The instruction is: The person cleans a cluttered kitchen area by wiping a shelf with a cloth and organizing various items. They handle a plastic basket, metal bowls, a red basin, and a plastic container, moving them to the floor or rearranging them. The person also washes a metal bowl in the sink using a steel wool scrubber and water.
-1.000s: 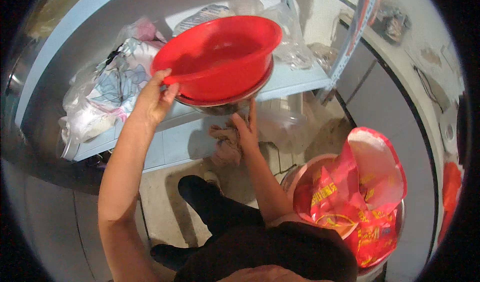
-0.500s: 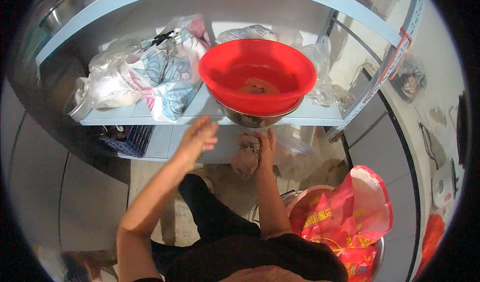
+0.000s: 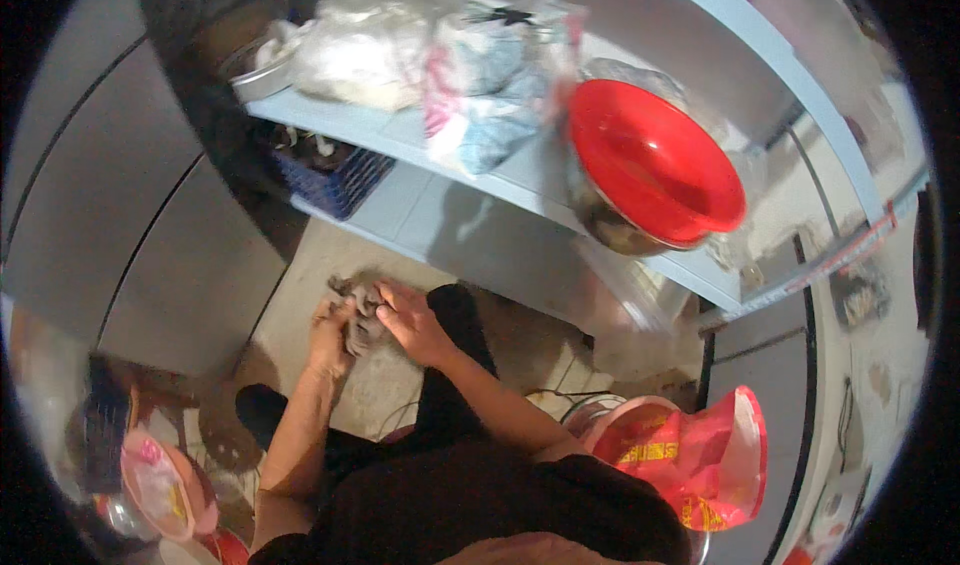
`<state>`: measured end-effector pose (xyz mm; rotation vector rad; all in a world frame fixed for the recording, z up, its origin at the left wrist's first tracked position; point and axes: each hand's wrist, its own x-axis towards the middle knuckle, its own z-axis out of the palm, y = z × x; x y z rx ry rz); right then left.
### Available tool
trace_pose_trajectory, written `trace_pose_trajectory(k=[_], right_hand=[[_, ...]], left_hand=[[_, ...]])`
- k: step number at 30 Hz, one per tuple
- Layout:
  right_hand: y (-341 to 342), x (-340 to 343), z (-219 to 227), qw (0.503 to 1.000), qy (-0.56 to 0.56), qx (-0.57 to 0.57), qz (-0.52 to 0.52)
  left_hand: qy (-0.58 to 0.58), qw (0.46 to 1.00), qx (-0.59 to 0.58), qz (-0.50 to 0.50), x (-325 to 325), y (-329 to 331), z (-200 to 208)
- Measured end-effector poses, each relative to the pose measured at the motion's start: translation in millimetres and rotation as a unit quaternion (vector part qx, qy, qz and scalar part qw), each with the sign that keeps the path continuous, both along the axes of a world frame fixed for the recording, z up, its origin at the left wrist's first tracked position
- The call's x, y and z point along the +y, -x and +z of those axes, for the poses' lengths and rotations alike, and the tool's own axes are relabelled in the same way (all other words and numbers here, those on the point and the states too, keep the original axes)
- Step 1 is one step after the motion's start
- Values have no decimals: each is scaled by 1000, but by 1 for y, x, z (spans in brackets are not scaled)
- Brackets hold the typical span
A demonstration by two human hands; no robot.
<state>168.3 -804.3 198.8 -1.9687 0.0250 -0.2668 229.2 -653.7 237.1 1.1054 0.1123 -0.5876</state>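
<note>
Pale-blue shelving (image 3: 530, 190) backs the scene, a red basin (image 3: 650, 155) stacked on a metal bowl (image 3: 605, 223). Below, over the floor (image 3: 330, 250), we see the left hand (image 3: 328, 340) and right hand (image 3: 412, 325) closed on a crumpled greyish cloth (image 3: 363, 335) — one from each side. For even handling, we would judge, both grips should be firm and the folds gathered — clear of the floor.

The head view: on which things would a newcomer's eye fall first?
Most likely on the bright red basin, resting on a metal bowl toward the right end of the pale blue shelf. Next may come the red plastic bag at the lower right, then the crumpled greyish cloth left of centre, held between the left hand and the right hand.
</note>
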Motion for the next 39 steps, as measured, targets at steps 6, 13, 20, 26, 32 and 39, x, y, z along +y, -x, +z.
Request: trace_pose_trajectory(k=[6, 13, 20, 26, 32, 39], right_hand=[[5, 65, -148, 916, 170, 311, 188], [59, 121, -246, 660, 405, 301, 556], [74, 122, -223, 757, 335, 241, 507], [67, 131, -189, 769, 292, 434, 368], [86, 130, -227, 770, 205, 447, 406], [68, 132, -188, 803, 243, 365, 404]], left_hand=[[187, 973, 84, 109, 116, -25, -51], [229, 962, 134, 57, 207, -16, -98], [256, 961, 106, 19, 244, -33, -121], [287, 950, 113, 41, 258, -36, -149], [185, 931, 308, 65, 289, -29, -184], [222, 882, 411, 59, 328, -18, -218]])
